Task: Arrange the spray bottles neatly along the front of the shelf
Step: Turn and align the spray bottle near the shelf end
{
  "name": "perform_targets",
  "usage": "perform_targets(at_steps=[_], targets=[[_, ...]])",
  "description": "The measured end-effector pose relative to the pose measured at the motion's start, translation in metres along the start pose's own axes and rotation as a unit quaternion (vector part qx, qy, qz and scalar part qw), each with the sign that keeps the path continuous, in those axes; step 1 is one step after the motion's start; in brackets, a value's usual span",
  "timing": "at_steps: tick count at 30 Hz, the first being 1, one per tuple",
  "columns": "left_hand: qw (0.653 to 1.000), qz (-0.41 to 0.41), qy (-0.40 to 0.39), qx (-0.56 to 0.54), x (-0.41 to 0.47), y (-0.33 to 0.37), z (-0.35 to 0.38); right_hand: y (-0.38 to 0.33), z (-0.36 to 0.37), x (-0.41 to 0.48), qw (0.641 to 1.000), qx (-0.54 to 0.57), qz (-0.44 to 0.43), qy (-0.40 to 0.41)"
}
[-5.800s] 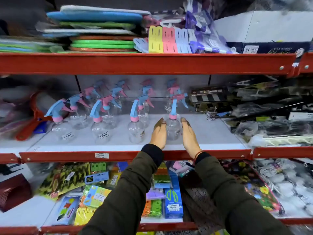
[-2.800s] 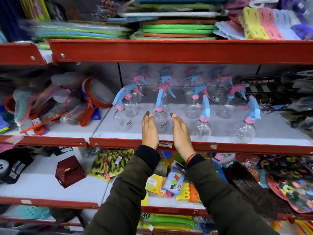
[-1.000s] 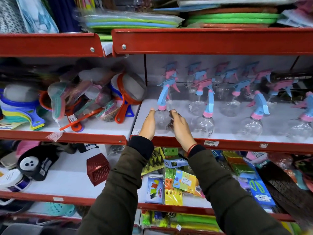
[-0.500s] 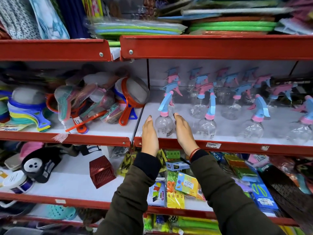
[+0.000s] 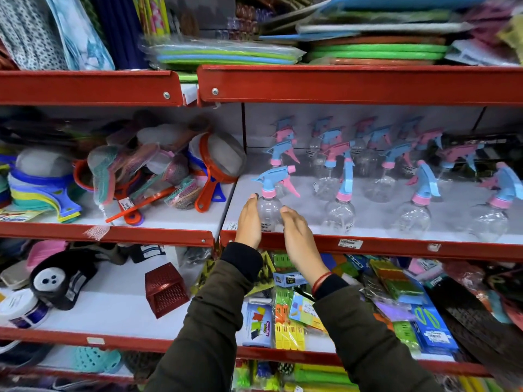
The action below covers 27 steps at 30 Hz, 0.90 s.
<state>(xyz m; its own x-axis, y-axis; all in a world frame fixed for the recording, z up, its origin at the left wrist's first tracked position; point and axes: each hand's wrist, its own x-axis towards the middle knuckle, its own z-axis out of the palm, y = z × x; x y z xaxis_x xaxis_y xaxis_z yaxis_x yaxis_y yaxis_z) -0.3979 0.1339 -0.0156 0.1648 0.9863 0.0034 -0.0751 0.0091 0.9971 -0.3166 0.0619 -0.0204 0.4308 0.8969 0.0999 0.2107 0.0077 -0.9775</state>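
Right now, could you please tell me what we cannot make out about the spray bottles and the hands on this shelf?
- Head view: whether the left hand and right hand press the front bottle or only flank it; the palms face inward.
- Head view: the count of the back-row bottles; they blur and overlap.
- Head view: the price label; its print is too small.
- Head view: the far-right bottle; smeared near the frame edge.

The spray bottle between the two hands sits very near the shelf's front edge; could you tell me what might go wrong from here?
1. The spray bottle stands close to the red front lip; a pull from the left hand or right hand could tip it off.
2. Its neighbouring bottle stands just right of the right hand, so a sideways nudge might topple it.
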Motion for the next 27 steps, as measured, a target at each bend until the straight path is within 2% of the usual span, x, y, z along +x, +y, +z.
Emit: perform_targets(at_steps=[5, 11, 16, 20, 22, 25, 27], targets=[[0.999, 0.024, 0.026, 0.002, -0.011, 0.005, -0.005, -0.002, 0.001, 0.003, 1.000, 0.001, 0.007, 0.004], [0.999, 0.027, -0.006, 0.025, -0.008, -0.001, -0.002, -0.006, 0.005, 0.002, 1.000, -0.002, -0.003, -0.010], [0.999, 0.040, 0.016, 0.022, -0.014, -0.002, 0.003, -0.006, -0.001, -0.004, 1.000, 0.012, -0.007, 0.001], [0.980, 0.160, 0.116, -0.011, -0.041, -0.001, 0.016, -0.006, -0.016, -0.023, 0.997, 0.040, -0.052, 0.042], [0.970, 0.197, 0.133, -0.041, -0.054, -0.003, 0.026, -0.002, -0.027, -0.035, 0.991, 0.063, -0.082, 0.083], [0.971, 0.208, 0.107, -0.042, -0.071, -0.008, 0.054, 0.011, -0.051, -0.044, 0.980, 0.076, -0.099, 0.156], [0.977, 0.201, 0.063, -0.027, -0.083, -0.010, 0.074, 0.015, -0.069, -0.042, 0.972, 0.080, -0.098, 0.195]])
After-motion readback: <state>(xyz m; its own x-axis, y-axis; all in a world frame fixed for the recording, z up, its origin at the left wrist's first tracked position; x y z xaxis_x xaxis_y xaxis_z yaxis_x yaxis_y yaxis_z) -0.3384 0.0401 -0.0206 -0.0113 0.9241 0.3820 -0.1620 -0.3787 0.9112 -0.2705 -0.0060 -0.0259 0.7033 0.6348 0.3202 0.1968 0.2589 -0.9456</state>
